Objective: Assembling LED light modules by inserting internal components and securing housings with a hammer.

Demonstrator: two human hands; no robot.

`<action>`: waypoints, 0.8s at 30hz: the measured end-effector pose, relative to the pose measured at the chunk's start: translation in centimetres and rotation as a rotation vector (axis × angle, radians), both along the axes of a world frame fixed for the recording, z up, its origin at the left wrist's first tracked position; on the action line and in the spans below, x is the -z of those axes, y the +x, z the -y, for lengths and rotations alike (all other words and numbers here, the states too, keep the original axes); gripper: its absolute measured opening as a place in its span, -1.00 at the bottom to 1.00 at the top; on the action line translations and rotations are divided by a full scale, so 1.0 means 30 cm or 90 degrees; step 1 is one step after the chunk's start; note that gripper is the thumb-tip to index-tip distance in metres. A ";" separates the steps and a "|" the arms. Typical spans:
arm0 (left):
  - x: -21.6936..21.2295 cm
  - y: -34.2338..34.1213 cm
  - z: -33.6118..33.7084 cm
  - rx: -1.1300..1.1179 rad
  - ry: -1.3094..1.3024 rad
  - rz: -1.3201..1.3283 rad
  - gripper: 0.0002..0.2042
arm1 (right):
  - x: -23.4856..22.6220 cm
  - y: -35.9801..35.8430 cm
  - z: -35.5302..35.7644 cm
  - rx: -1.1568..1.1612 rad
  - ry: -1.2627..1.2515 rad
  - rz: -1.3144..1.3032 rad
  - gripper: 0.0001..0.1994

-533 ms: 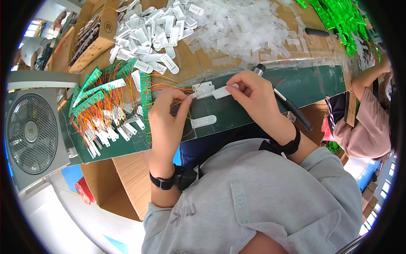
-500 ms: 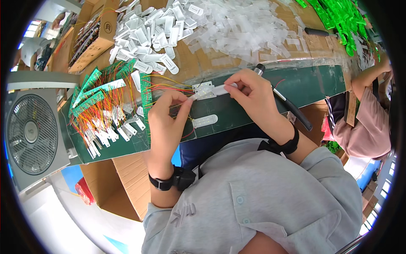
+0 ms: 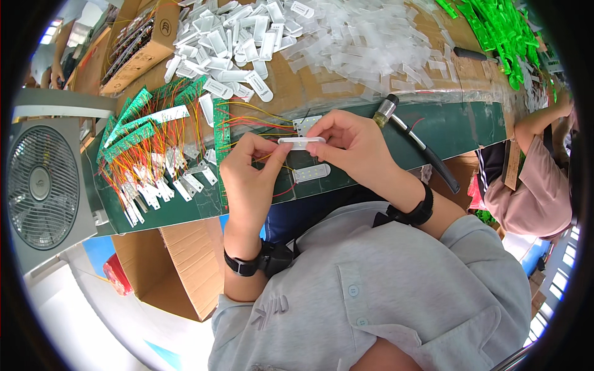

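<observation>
Left hand and right hand each closed in a pinch, holding 1 white oblong piece by its 2 ends. Piece is over green table, between square plate and rounded plate.

The left hand's fingertips cover one end of the slim white piece, and the right hand's fingers hide much of its other end. That piece and the right fingers also block part of the white plate behind. Some thin wires are too tangled to trace singly. The top edge cuts off the white casings, clear strips and green parts; the markings on the casings are too small to read.
</observation>
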State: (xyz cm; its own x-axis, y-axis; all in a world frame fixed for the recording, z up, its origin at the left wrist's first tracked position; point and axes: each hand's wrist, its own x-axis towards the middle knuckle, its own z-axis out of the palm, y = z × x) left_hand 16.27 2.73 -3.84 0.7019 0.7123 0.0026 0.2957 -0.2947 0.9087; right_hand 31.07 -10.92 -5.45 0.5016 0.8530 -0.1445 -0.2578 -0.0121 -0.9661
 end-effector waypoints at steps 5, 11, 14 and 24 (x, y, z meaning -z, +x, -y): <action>0.002 -0.018 -0.025 0.018 0.010 0.002 -0.84 | -0.002 -0.019 -0.023 0.090 -0.003 0.016 -0.89; 0.023 -0.037 -0.064 0.113 0.170 0.024 -0.87 | 0.033 -0.054 -0.048 0.051 0.053 -0.068 -0.94; -0.013 -0.047 -0.072 0.115 0.078 0.006 -0.89 | -0.020 -0.001 -0.029 0.040 -0.044 0.048 -0.96; -0.020 0.048 -0.100 0.169 0.373 -0.056 -0.88 | -0.024 0.010 -0.002 -0.097 -0.141 0.488 -0.94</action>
State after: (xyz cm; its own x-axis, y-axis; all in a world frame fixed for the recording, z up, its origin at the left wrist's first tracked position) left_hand 17.71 5.74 -3.24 0.8690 0.4126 0.2731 0.2104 -0.8077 0.5507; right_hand 31.36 -10.88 -4.74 0.4108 0.9115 0.0185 0.4940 -0.2055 -0.8448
